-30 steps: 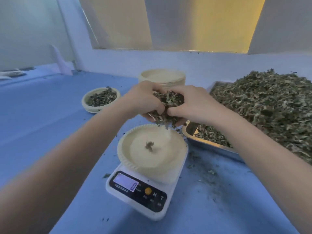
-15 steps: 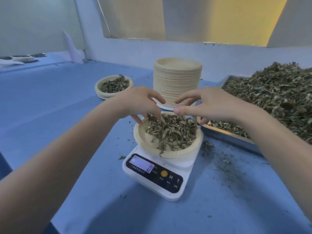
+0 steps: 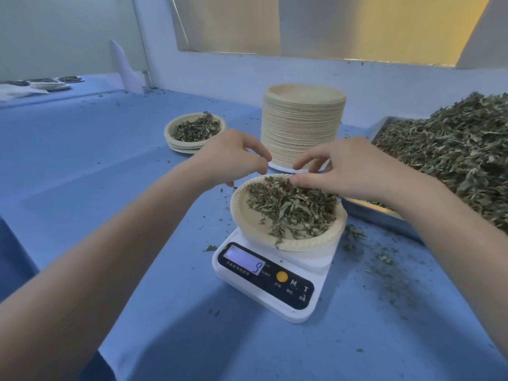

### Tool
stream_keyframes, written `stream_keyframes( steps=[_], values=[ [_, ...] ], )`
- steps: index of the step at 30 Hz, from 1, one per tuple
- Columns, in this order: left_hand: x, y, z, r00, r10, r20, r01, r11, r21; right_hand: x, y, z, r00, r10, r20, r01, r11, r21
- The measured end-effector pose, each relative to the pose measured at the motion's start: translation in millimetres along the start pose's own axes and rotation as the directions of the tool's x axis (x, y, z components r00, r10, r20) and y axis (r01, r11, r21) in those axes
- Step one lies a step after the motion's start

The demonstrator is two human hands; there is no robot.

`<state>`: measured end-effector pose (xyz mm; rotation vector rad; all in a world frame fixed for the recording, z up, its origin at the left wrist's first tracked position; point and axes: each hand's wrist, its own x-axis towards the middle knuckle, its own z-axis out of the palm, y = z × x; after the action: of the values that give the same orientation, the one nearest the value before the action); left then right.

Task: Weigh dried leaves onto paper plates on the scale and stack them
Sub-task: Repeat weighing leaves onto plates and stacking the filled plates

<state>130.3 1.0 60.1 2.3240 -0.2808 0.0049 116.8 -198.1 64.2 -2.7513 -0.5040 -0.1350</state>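
- 1 s ago: both hands bunched w/ a clump of dried leaves over a near-bare plate on the scale. Now the clump is down; leaves [image 3: 291, 209] lie heaped in the paper plate [image 3: 242, 215], mostly on its far/right side.
- Left hand [image 3: 233, 158]: empty, fingers loosely curled, hovering just beyond the plate's far-left rim. Contact w/ rim: can't tell.
- Right hand [image 3: 346, 169]: empty, fingers spread and relaxed, fingertips [image 3: 298, 179] at the far edge of the heap, touching or just above it; can't tell which.
- Scale [image 3: 316, 306] display [image 3: 244, 264] lit, shows a digit that looks like "9"; 0.5 s ago it read differently, so the reading may not be settled.
- Plate sits on the scale pan, overhanging it; a few leaves hang over the near rim.
- Meaning (judgement): loading step done for this portion; next is read weight, then top up from the leaf tray [image 3: 384, 213] at right or pinch some off.
- Filled plates [image 3: 192, 130] stacked far left; that's prob. where this plate goes. Blank plate stack [image 3: 302, 127] behind the scale.
- Crumbs [image 3: 384, 259] scattered on the blue tabletop [image 3: 110, 166] right of scale.
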Motion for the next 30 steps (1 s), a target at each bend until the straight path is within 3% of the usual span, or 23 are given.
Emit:
stream_keyframes(
  steps=[3,9,14,19,23,25,30],
  values=[
    [0,-1,4,0.999,0.014,-0.036,-0.015,0.999,-0.032,-1,-4,1,1.0,0.01,0.012,-0.008,0.99,-0.143],
    [0,2,10,0.995,0.032,-0.093,-0.037,0.998,-0.057,2,-10,2,1.0,0.001,0.03,0.005,0.98,-0.2],
    [5,8,18,0.993,0.076,-0.088,-0.08,0.995,-0.051,3,2,-4,0.999,0.013,-0.04,-0.018,0.988,-0.152],
    [12,12,28,0.985,0.089,-0.145,-0.103,0.991,-0.091,-7,-3,-1,0.994,-0.067,0.081,0.07,0.997,-0.025],
    [12,10,33,0.98,0.086,-0.179,-0.109,0.987,-0.119,3,-9,14,0.985,-0.138,0.102,0.157,0.964,-0.213],
    [12,8,34,0.973,0.088,-0.212,-0.116,0.985,-0.126,6,-12,14,0.989,-0.134,0.055,0.143,0.971,-0.191],
    [11,3,29,0.95,0.067,-0.304,-0.132,0.971,-0.199,6,-8,-2,0.976,-0.065,-0.207,0.084,0.993,0.085]
  ],
)
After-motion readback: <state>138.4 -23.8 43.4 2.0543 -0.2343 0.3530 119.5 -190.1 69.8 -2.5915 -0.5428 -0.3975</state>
